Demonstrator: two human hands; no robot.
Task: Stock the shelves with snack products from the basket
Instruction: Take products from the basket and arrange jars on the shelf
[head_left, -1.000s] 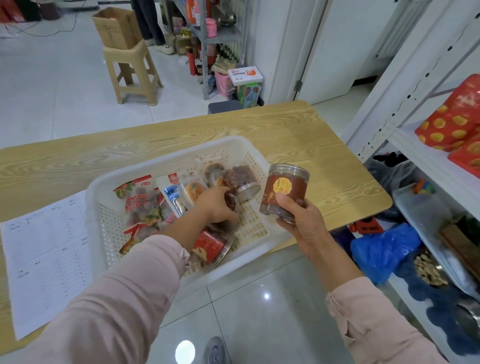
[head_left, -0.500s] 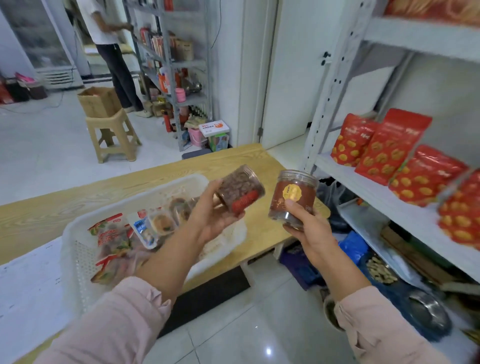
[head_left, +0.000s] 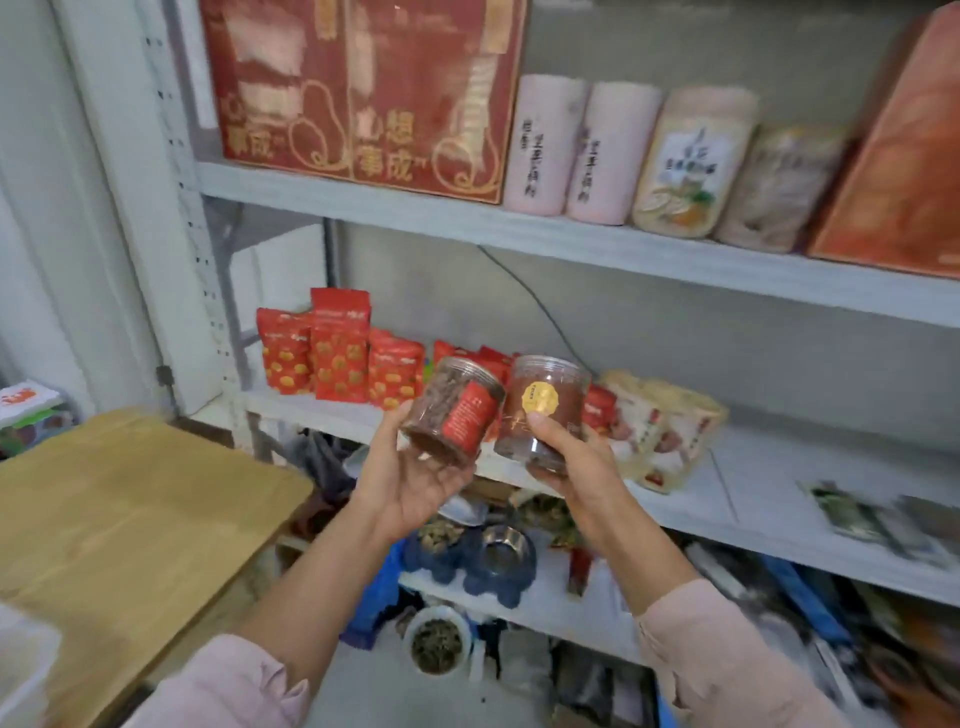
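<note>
My left hand (head_left: 410, 478) holds a clear jar with a red label (head_left: 452, 410), tilted, full of brown snacks. Beside it my right hand (head_left: 571, 462) grips a clear jar with a gold sticker (head_left: 543, 410), held nearly upright. Both jars hang in front of the middle shelf (head_left: 753, 483) of a grey rack, close together and almost touching. A white corner of the basket (head_left: 26, 665) shows at the bottom left on the wooden table (head_left: 130, 519).
Red snack bags (head_left: 337, 358) stand at the shelf's left, pale bags (head_left: 665, 426) right of the jars. The upper shelf (head_left: 571, 239) carries a red box (head_left: 363, 88) and pink canisters (head_left: 576, 150). Bowls and clutter fill the lower shelf (head_left: 519, 597).
My view swung from the table and basket to the rack. My left hand lifted the red-label jar out of the basket. Both jars rose toward the middle shelf.
</note>
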